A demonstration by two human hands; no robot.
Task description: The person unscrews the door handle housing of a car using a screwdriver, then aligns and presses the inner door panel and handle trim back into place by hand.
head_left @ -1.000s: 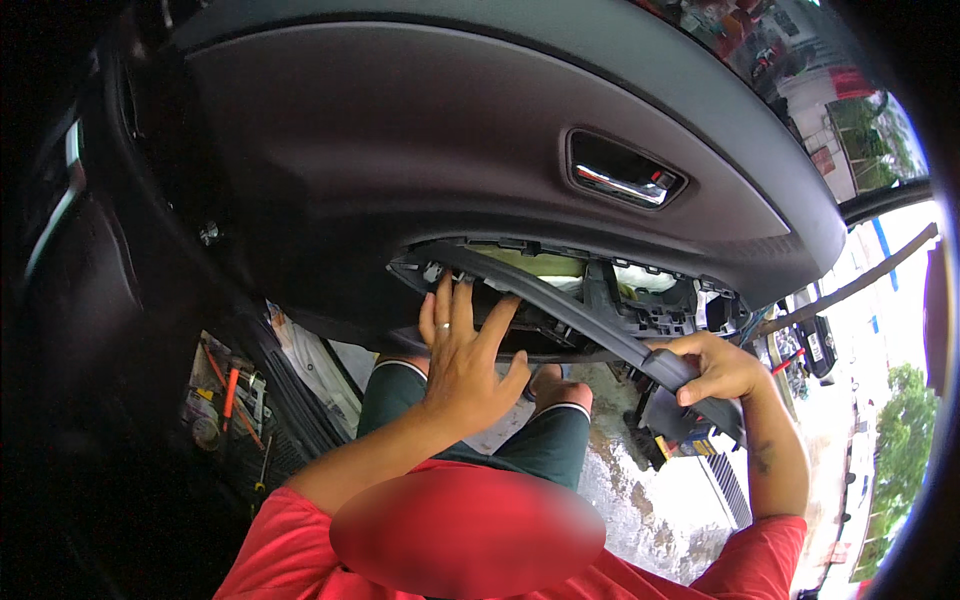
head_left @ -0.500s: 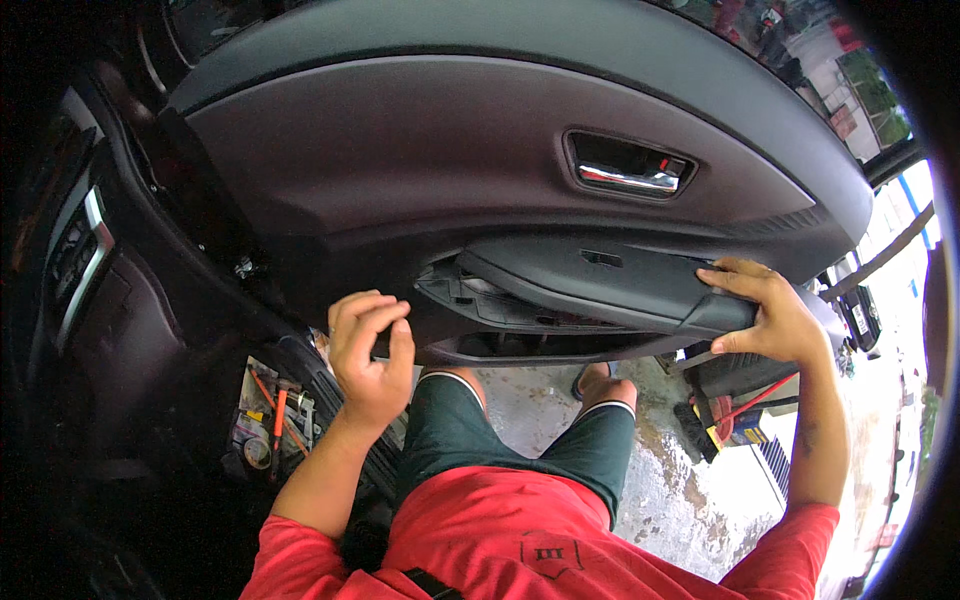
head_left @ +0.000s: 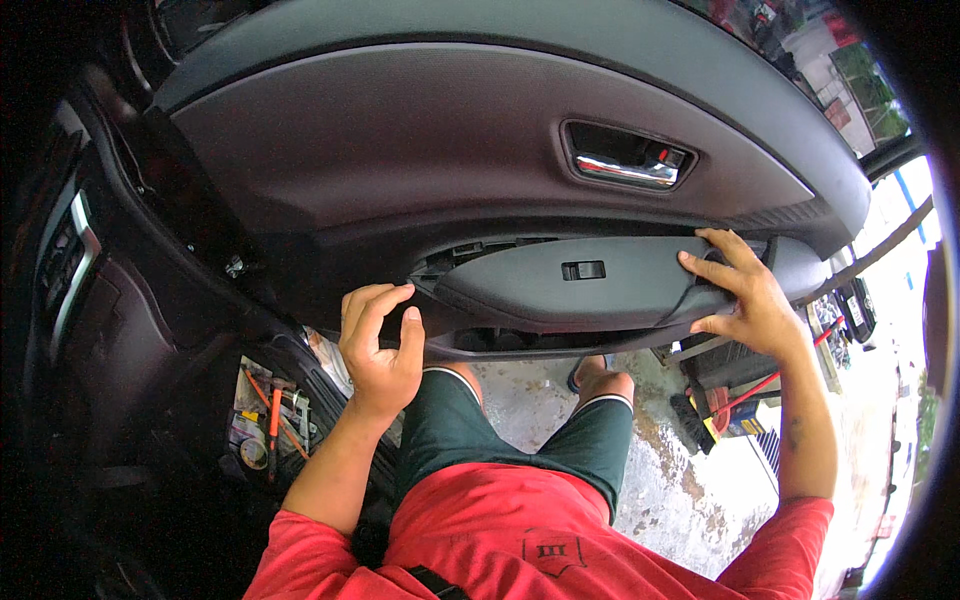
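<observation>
A dark grey armrest switch panel [head_left: 520, 285] with a single window switch [head_left: 584, 270] lies over the armrest opening of a car door panel [head_left: 400, 140]. Part of that opening shows along its far left edge, so the panel sits slightly askew. My right hand [head_left: 745, 295] grips its right end, fingers spread over the top and thumb at the near edge. Just off the left tip, my left hand [head_left: 382, 345] is held up with fingers half bent and apart, holding nothing. Whether its index fingertip touches the trim I cannot tell.
Above the armrest is a chrome inner door handle [head_left: 628, 170]. At lower left, tools, one an orange-handled hammer [head_left: 275, 420], lie beside the door sill. A broom head [head_left: 692, 420] and boxes stand on the stained concrete floor [head_left: 665, 490] at right.
The switch panel has turned from a tilted position to lie flatter, its switch face now more in view. My right hand has shifted slightly with it; my left has moved a little right.
</observation>
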